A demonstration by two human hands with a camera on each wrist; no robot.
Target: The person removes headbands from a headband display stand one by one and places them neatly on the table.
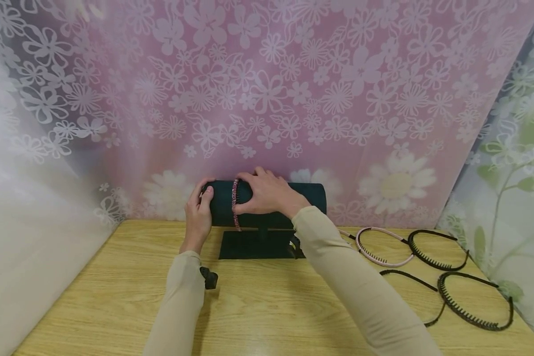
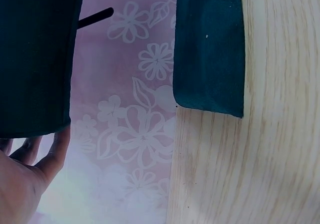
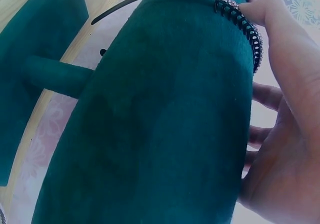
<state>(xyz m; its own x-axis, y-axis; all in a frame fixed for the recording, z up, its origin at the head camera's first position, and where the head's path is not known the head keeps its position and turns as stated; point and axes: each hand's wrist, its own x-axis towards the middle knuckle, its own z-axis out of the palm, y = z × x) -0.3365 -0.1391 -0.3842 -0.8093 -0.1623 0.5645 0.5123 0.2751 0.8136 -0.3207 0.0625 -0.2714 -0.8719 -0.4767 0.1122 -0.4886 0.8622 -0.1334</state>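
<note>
A dark green velvet headband stand (image 1: pixel 220 206) with a horizontal roll stands on the table by the backdrop. My left hand (image 1: pixel 198 215) grips the roll's left end, thumb at the front and fingers over the top. Around the roll's left part sits a toothed headband (image 1: pixel 235 198) covered in pink sparkling stones. My right hand (image 1: pixel 270 194) holds this headband, its thumb against the stones in the right wrist view and its other fingers behind the roll. Both tips of the headband (image 2: pixel 96 18) stick out beyond the roll in the left wrist view.
On the right side of the wooden table (image 1: pixel 258 306) lie several toothed headbands, among them a pink one (image 1: pixel 382 264) and a black one (image 1: pixel 476 324). The right forearm partly covers others. A flowered curtain (image 1: pixel 267 99) hangs behind the stand.
</note>
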